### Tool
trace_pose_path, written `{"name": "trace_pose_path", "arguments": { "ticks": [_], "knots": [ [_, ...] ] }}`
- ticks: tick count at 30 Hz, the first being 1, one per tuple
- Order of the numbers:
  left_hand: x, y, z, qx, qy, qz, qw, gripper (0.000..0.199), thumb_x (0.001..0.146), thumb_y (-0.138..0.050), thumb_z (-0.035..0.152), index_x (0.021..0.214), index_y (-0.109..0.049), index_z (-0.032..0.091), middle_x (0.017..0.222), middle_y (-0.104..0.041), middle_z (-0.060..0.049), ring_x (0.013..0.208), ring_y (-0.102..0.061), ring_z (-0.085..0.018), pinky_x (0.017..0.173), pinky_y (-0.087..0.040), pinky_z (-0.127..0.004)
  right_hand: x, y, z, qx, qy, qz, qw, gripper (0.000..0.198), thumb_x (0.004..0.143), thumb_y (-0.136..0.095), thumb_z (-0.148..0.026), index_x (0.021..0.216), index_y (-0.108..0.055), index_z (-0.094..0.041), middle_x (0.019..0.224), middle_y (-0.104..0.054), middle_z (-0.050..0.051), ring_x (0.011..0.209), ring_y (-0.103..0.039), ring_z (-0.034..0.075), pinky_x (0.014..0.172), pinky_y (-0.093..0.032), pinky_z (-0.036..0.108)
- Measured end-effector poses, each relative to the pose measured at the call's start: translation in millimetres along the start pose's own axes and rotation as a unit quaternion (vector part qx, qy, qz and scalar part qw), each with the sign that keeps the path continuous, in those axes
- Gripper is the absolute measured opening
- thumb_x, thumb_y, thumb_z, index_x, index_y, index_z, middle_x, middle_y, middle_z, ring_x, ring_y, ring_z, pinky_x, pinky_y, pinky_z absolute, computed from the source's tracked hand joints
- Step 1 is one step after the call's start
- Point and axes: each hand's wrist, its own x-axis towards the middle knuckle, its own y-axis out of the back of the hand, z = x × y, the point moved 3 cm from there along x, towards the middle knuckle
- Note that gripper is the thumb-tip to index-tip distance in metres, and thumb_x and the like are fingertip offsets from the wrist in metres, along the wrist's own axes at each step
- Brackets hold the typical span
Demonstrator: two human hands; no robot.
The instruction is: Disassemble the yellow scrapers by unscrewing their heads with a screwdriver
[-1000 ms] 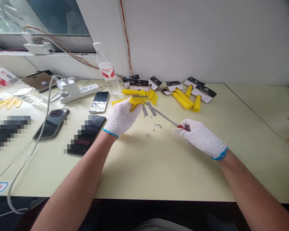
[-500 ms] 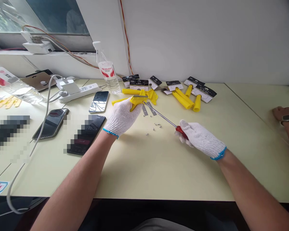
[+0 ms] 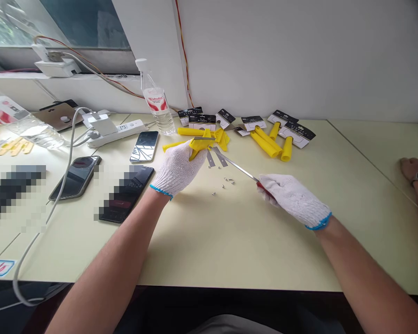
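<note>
My left hand [image 3: 179, 166], in a white knit glove, is closed around a yellow plastic scraper head [image 3: 199, 145]. A thin metal blade [image 3: 204, 138] lies along its top edge. In my gloved right hand [image 3: 289, 195] is a screwdriver [image 3: 242, 170], its red handle mostly covered by my fingers. The long shaft slants up to the left, and its tip meets the side of the scraper head; the exact contact is too small to make out. Just behind the shaft, loose flat blades [image 3: 220, 157] lie on the table. Several small screws [image 3: 225, 179] are scattered nearer to me.
Yellow tube handles [image 3: 264, 141] and black-and-white packaging cards [image 3: 297, 134] lie along the wall. To the left are a water bottle [image 3: 156, 104], phones [image 3: 144, 146], a power strip [image 3: 116, 133] and a white cable [image 3: 68, 171]. Another person's hand [image 3: 413, 169] rests at the far right.
My right hand has turned slightly around the screwdriver handle, and less of the red shows. The screwdriver tip and scraper head stay together. The view has shifted a little.
</note>
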Motion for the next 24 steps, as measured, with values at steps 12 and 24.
{"name": "trace_pose_path", "arguments": {
  "ticks": [12, 24],
  "knots": [
    [1.1, -2.9, -1.7, 0.025, -0.020, -0.008, 0.999, 0.036, 0.093, -0.059, 0.031, 0.066, -0.039, 0.021, 0.059, -0.045, 0.001, 0.058, -0.043, -0.013, 0.059, -0.032, -0.029, -0.4, -1.6, -9.9, -0.013, -0.078, 0.016, 0.997, 0.047, 0.095, -0.064, -0.065, 0.082, -0.061, -0.019, 0.059, -0.058, 0.000, 0.051, -0.047, 0.011, 0.050, -0.035, 0.023],
    [-0.1, -2.3, -3.0, 0.019, 0.002, -0.016, 1.000, 0.039, 0.095, -0.059, 0.035, 0.067, -0.037, 0.021, 0.062, -0.048, 0.001, 0.060, -0.044, -0.013, 0.060, -0.035, -0.028, 1.4, 2.6, -6.0, -0.087, -0.032, 0.040, 0.995, 0.042, 0.093, -0.066, -0.062, 0.086, -0.064, -0.021, 0.069, -0.063, 0.002, 0.058, -0.051, 0.014, 0.054, -0.037, 0.028]
  ]
}}
